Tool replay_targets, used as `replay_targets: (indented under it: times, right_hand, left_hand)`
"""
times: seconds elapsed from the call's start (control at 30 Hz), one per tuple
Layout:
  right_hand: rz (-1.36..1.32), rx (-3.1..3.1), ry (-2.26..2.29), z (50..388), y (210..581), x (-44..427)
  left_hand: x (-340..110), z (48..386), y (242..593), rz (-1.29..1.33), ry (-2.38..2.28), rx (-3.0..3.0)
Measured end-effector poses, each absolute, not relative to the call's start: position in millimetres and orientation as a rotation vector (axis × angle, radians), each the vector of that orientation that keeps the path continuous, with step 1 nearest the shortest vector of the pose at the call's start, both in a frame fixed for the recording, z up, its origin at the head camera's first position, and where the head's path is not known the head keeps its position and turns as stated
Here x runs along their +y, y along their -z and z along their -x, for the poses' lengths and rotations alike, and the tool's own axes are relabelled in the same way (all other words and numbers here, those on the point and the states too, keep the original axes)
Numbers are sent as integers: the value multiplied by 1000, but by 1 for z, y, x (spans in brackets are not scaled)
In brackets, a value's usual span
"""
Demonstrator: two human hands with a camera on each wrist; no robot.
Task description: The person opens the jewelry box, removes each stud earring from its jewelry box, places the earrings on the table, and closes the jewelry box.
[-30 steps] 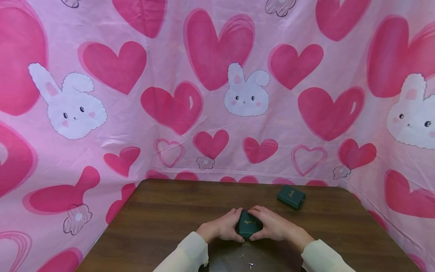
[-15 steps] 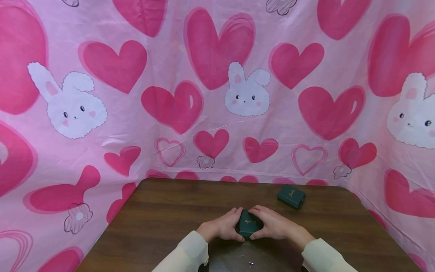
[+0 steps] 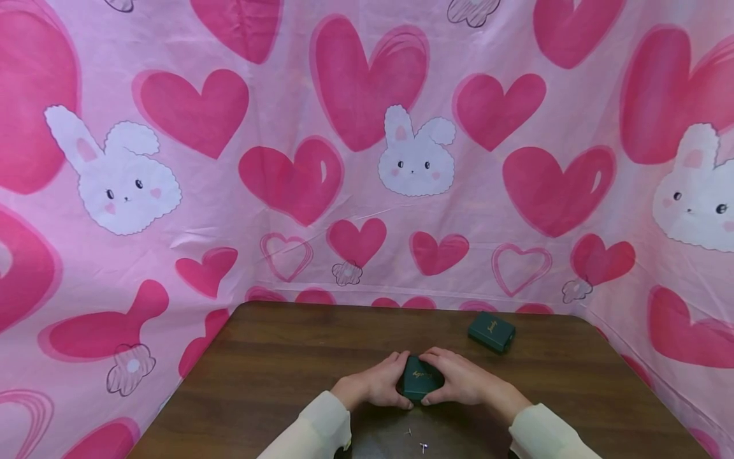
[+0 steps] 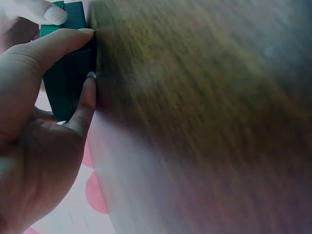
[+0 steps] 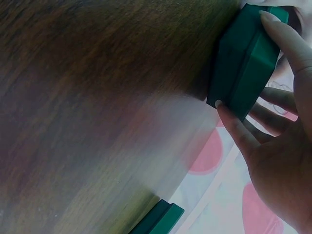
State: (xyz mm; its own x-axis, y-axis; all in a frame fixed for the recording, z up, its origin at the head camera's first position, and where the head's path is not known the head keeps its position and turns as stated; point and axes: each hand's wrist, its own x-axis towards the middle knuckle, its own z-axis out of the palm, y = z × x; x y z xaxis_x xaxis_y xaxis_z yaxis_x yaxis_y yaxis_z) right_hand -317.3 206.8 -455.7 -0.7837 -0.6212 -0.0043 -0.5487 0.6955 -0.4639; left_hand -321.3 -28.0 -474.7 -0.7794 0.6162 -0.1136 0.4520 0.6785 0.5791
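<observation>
Gripping evenly at the table [image 3: 275,357]

Our left hand [image 3: 380,382] and right hand [image 3: 460,378] both grip the green box [image 3: 417,387], toward the table's 6 o'clock. We'd best press equally from 9 and 3 o'clock, so it neither twists nor tips. Its gold lettering [image 3: 423,375] seems inverted, tops toward 6 o'clock; our hands hide too much for us to tell the long axis.

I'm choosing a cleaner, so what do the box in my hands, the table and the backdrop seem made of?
Box: perhaps paper-covered card or leatherette, low-sheen, going by its crisp edges and smooth dark green faces.
Table: wood or wood-look laminate, with streaky brown grain and a slight sheen.
Backdrop: probably thin printed fabric, fairly matte, since it shows creases and soft folds.
</observation>
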Motion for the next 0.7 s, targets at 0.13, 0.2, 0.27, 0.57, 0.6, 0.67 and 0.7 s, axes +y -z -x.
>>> replay_targets:
  times: [0.13,0.2,0.27,0.57,0.6,0.67,0.7]
  right_hand:
    - [959,2751,662,317,456,207]
    - [960,2756,657,317,455,207]
    - [960,2759,653,316,455,206]
    - [976,2772,631,314,453,206]
    - [979,2773,629,314,453,206]
    - [983,2775,624,314,454,206]
    - [986,2776,622,314,454,207]
  left_hand:
    - [-28,322,475,-842,-785,2591]
    - [-28,322,475,-845,-784,2594]
    - [-28,322,475,-853,-777,2598]
    - [-28,322,476,-862,-749,2609]
    - [-27,322,476,-860,-748,2608]
    - [-27,321,477,-857,-752,2605]
    - [-27,321,477,-854,-754,2603]
